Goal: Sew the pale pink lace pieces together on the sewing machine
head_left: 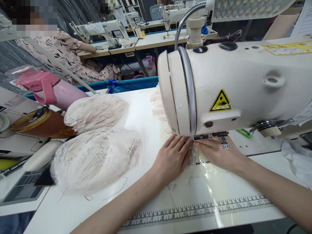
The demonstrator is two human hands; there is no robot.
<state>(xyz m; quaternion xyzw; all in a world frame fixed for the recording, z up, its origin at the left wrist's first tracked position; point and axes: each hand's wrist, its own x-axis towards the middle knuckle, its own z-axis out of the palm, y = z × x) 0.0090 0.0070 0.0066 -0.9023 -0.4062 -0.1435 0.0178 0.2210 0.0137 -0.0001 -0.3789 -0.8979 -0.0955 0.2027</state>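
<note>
A white sewing machine fills the upper right. Under its head lies a strip of pale lace on the white table. My left hand rests flat on the lace just left of the needle, fingers stretched forward and together. On the right side, my right hand lies beneath the machine head, fingers pointing left and pressed on the same lace. The fingertips of both hands nearly meet at the presser foot. The needle itself is hidden by the machine head.
Two piles of pale lace pieces lie at left. Behind them stand a pink jug and a brown container. A printed ruler runs along the front edge. Another person sits at a far machine. Green snips lie by the machine.
</note>
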